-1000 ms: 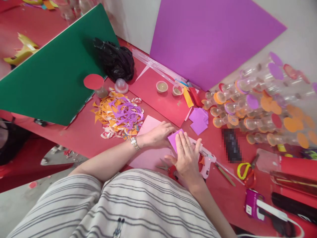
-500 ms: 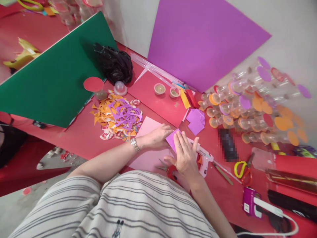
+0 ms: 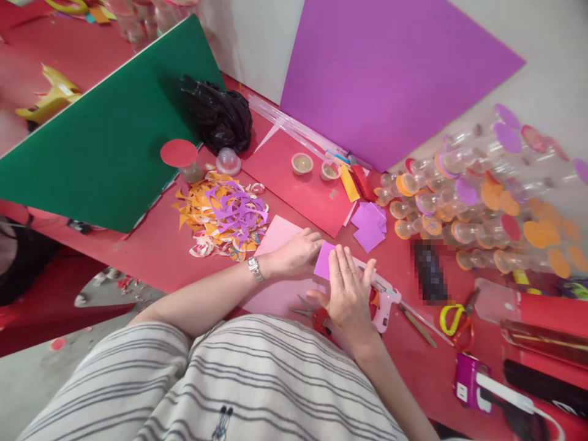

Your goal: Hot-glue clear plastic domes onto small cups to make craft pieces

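- At the nearest edge, striped shirt [image 3: 257, 380], hiding the close part of the tabletop and cut off below.
- Just beyond, right hand [image 3: 348, 294], open with fingers stretched flat and thumb apart, covering much of a purple square [image 3: 324, 260].
- Beside it, left hand [image 3: 301, 251], fingers bent, tips by the square's left edge; cannot tell whether gripping or merely touching.
- Partly beneath the hands and forearms, pink sheet [image 3: 275, 236]; handles of a red-handled tool [image 3: 316, 321] half lost behind the right hand and shirt.
- Also partly behind the right hand, white glue gun [image 3: 386, 303].
- To the right, dark object [image 3: 429, 272] blurred into blocks, impossible to name; white cable [image 3: 551, 419] running out of frame.
- Red tabletop [image 3: 156, 257], with pale floor [image 3: 37, 380] past its left edge.
- Farther out, heap of orange and purple scraps [image 3: 225, 211], and purple squares [image 3: 369, 223] overlapping too much to count.
- Clear bottle pieces [image 3: 459, 190] with coloured discs, crowded together, outlines hard to separate.
- Black bag [image 3: 225, 116], contents hidden, against green board [image 3: 138, 122].
- At the back, purple board [image 3: 376, 79], cut off above, before a pale wall [image 3: 252, 37].
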`<state>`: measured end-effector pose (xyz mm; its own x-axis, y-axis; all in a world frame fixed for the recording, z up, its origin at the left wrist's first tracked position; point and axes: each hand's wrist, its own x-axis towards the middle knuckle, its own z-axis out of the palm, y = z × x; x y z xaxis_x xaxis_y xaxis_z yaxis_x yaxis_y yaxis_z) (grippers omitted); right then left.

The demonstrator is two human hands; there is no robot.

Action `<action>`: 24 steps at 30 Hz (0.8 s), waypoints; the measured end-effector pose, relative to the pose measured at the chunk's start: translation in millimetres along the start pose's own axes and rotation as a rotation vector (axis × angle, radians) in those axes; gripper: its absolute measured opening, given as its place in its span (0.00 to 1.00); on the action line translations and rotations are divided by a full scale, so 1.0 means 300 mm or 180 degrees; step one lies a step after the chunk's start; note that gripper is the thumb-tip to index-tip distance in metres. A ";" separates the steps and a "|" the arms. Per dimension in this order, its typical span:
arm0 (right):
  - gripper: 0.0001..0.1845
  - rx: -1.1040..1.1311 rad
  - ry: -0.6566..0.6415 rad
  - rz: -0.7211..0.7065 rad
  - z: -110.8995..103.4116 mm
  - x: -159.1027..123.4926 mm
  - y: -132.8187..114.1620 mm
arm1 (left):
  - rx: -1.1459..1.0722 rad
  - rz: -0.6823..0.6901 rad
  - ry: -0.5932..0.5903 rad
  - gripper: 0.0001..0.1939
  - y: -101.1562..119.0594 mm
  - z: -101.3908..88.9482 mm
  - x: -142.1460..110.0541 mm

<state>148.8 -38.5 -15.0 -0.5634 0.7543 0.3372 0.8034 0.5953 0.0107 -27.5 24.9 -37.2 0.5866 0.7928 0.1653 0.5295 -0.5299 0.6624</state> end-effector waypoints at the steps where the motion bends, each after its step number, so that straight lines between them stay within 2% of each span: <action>1: 0.40 -0.0013 -0.0003 -0.0011 -0.002 0.000 0.000 | -0.0065 0.0018 -0.0004 0.07 0.000 -0.006 -0.001; 6: 0.41 -0.0042 0.0041 -0.0040 -0.004 0.001 -0.002 | -0.0291 0.0056 -0.0061 0.08 -0.002 -0.020 -0.001; 14: 0.40 0.0006 0.0056 -0.0079 0.002 0.003 0.005 | -0.0237 0.0035 -0.0191 0.06 -0.001 -0.007 0.003; 17: 0.39 0.0096 0.0119 -0.0093 -0.030 0.010 0.010 | -0.0278 0.0110 -0.0113 0.03 0.005 -0.020 0.004; 20: 0.40 0.0123 0.0259 -0.0030 -0.054 0.017 0.010 | -0.0155 0.0161 -0.0013 0.07 0.013 -0.038 0.004; 24: 0.39 0.0010 0.0217 -0.0059 -0.035 0.022 0.003 | 0.0082 0.0174 0.0023 0.07 0.015 -0.043 0.003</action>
<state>147.7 -35.9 -2.9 -0.5637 0.7224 0.4005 0.7923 0.6100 0.0147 -32.4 27.0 -24.7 0.6107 0.7646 0.2061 0.5125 -0.5800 0.6332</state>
